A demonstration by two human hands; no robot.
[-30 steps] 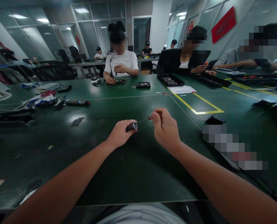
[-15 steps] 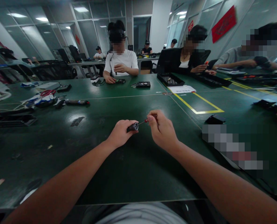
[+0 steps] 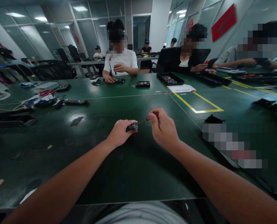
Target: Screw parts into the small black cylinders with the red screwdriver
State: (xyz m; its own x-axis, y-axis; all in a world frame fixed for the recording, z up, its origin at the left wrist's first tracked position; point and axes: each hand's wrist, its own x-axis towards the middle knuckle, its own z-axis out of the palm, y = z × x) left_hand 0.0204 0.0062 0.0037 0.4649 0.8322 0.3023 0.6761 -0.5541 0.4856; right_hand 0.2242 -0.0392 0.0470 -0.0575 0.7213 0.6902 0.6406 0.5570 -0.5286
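Observation:
My left hand (image 3: pixel 119 133) is wrapped round a dark cylinder (image 3: pixel 131 127), whose round, silvery-rimmed end faces right. Most of the cylinder is hidden in the palm, so its kind does not show. My right hand (image 3: pixel 163 129) grips a screwdriver (image 3: pixel 148 119) by its red handle, partly covered by the fingers. Its thin metal shaft points left and reaches the cylinder's open end; whether the tip touches something inside cannot be made out. Both hands are held above the green table (image 3: pixel 138 174), near its middle.
On the left lie gloves with red cord (image 3: pixel 47 92), a dark pen-shaped tool (image 3: pixel 76 102) and a black tray (image 3: pixel 12 121). A plastic-wrapped packet (image 3: pixel 231 146) lies right of my arm. Beyond are a black parts tray (image 3: pixel 170 79), yellow tape (image 3: pixel 209 111) and people seated across the table.
My right hand has risen slightly and turned a little with the screwdriver. My left hand with the cylinder stays nearly in place.

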